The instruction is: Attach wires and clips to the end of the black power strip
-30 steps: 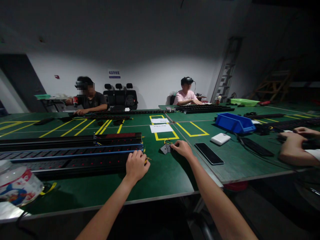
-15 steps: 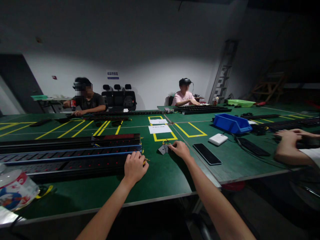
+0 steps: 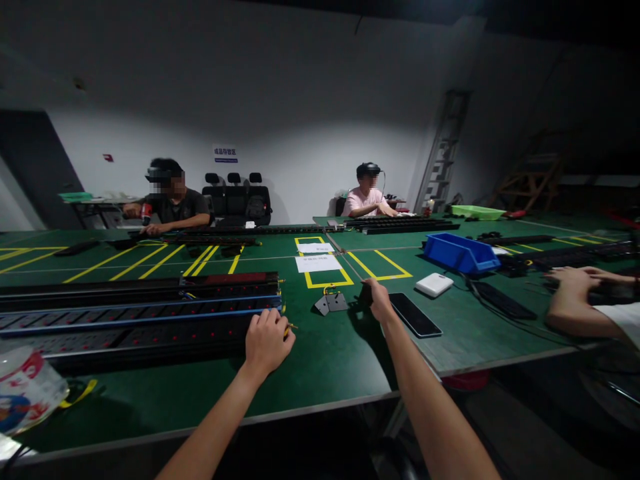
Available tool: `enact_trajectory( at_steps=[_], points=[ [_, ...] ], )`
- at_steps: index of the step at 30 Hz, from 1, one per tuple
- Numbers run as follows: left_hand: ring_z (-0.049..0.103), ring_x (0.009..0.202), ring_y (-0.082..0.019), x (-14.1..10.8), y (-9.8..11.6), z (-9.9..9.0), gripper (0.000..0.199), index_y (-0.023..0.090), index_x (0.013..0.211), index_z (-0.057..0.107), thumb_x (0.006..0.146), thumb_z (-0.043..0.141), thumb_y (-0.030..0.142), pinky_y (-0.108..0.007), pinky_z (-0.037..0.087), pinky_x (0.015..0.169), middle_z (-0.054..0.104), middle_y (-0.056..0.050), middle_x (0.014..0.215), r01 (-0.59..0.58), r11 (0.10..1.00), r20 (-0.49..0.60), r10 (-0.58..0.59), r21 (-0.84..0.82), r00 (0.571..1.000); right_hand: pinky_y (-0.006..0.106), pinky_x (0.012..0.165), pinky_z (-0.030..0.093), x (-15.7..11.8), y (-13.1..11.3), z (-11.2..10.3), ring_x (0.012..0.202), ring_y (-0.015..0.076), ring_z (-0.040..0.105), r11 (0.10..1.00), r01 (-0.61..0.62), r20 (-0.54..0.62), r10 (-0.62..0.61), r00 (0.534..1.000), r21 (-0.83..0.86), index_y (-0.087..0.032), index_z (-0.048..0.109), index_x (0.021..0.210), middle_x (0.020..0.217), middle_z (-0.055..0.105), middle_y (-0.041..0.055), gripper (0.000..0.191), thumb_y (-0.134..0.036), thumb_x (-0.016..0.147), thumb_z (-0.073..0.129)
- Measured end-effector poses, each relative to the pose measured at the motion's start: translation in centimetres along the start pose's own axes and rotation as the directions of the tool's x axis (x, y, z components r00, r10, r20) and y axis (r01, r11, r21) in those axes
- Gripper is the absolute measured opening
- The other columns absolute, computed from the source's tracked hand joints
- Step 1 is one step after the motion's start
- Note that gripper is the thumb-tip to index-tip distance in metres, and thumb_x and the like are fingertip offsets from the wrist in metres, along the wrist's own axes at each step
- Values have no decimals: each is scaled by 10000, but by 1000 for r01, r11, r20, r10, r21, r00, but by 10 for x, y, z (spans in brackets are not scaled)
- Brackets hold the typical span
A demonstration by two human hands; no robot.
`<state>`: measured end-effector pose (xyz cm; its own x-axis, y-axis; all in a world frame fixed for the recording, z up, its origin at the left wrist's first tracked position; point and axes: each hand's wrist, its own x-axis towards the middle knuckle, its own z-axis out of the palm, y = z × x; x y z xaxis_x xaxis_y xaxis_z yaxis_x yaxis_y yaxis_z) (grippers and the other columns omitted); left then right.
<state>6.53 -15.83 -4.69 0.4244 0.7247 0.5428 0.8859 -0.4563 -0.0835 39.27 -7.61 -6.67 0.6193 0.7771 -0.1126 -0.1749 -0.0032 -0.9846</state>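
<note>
My left hand [image 3: 269, 339] lies over the right end of the nearest long black rail [image 3: 200, 337], which is dotted with red. Its fingers curl around that end, and a bit of yellow wire pokes out beside them. To the right, my right hand [image 3: 379, 300] is held above the green table with its fingers drawn together; whatever is in them, if anything, is hidden. Between the hands lie small grey plates [image 3: 336, 303] with holes and a yellow wire, apart from my right hand. A black phone [image 3: 415, 315] sits just right of that hand.
White paper labels [image 3: 317, 264] lie in yellow tape outlines. Further right are a white box-shaped device [image 3: 435, 285], a blue bin [image 3: 461, 253] and a co-worker's arms [image 3: 575, 297]. A printed tub [image 3: 30, 390] stands at left. Two people sit across the table.
My right hand has left the grey plates and moved a little right, toward the phone. The plates stay on the table. My left hand remains on the rail's end.
</note>
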Motion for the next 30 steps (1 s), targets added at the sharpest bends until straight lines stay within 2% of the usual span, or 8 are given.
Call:
enact_trajectory(
  at_steps=[3, 6, 9, 12, 16, 20, 24, 30],
  points=[
    [541, 896, -244, 0, 0, 0, 209, 190, 836, 683, 881, 503, 288, -390, 372, 762, 608, -78, 899, -3, 1000, 2, 3, -7, 1000, 259, 498, 468, 0, 1, 1, 563, 167, 575, 988, -5, 96, -10, 995, 157, -145, 668, 850, 608, 614, 4, 221, -299, 692, 655],
    [542, 897, -244, 0, -1, 0, 204, 191, 837, 681, 880, 509, 291, -390, 373, 759, 610, -80, 901, -1, 1000, 1, 1, -4, 1000, 253, 539, 488, -1, 4, -1, 649, 182, 641, 989, 48, 194, -75, 978, 142, -138, 689, 999, 735, 698, 44, 370, -251, 648, 727],
    [544, 898, -245, 0, 0, 0, 205, 189, 838, 680, 881, 510, 296, -392, 374, 761, 613, -81, 903, 3, 1000, 2, -3, 2, 1000, 251, 541, 482, 1, 9, -7, 657, 189, 655, 993, 115, 174, -109, 979, -25, -139, 692, 1080, 751, 715, 56, 465, -265, 639, 769],
    [545, 899, -244, 0, 0, 0, 209, 190, 839, 681, 882, 508, 298, -392, 378, 762, 613, -80, 905, 1, 1000, 3, -1, 1, 1000, 257, 549, 486, 7, 13, -13, 657, 199, 659, 951, 172, 85, -155, 984, -257, -125, 721, 1036, 729, 715, 63, 425, -257, 635, 768],
    [544, 899, -245, 0, 0, 0, 210, 189, 831, 679, 882, 508, 300, -399, 379, 763, 613, -81, 907, -3, 1000, 1, 3, 9, 1000, 266, 588, 506, 15, 17, -21, 714, 220, 681, 855, 185, 12, -205, 979, -484, -137, 746, 990, 776, 734, 82, 365, -270, 650, 742],
    [540, 896, -243, 0, 0, -1, 216, 189, 833, 679, 884, 501, 298, -401, 378, 761, 614, -79, 904, -3, 1000, 1, 3, 10, 1000, 289, 683, 522, 13, 14, -24, 838, 250, 701, 718, 158, 2, -213, 977, -678, -181, 763, 998, 897, 753, 107, 351, -352, 694, 720],
    [538, 884, -240, 0, 0, -1, 219, 189, 834, 684, 882, 497, 291, -396, 380, 751, 615, -82, 899, -6, 1000, -3, 6, 8, 1000, 349, 784, 513, 3, 7, -25, 972, 308, 690, 584, 148, 18, -222, 975, -798, -219, 768, 1035, 1000, 744, 140, 375, -429, 738, 678],
    [547, 889, -248, 1, 0, -2, 224, 189, 842, 687, 884, 490, 287, -399, 388, 754, 617, -86, 903, -14, 1000, -8, 14, 9, 1000, 399, 797, 507, -9, 0, -28, 981, 322, 675, 513, 126, -13, -260, 965, -849, -233, 749, 1065, 1034, 725, 160, 349, -410, 809, 590]
  ],
)
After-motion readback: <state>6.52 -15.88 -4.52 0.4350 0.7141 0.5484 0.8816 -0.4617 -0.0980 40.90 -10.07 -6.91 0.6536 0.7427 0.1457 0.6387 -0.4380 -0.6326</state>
